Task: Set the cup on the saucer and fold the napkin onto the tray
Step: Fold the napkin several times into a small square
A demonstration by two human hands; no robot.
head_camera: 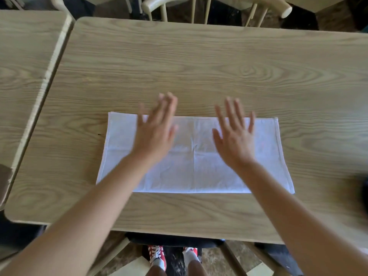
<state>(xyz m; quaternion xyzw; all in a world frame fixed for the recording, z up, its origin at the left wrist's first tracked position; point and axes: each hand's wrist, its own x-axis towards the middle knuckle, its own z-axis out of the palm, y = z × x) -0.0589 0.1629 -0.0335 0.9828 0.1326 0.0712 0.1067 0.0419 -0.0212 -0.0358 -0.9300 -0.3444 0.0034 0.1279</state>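
A white napkin (194,168) lies flat on the wooden table (199,66) as a wide folded rectangle with crease lines. My left hand (155,128) hovers over its left half, fingers spread and blurred, palm down. Over the right half is my right hand (236,134), also with fingers apart and holding nothing. Whether the palms touch the cloth I cannot tell. No cup, saucer or tray is in view.
A second table (25,66) adjoins on the left with a narrow gap. A pale wooden chair (215,5) stands at the far side. A dark blurred object (363,188) shows at the right edge. A chair seat and my feet are below the near edge.
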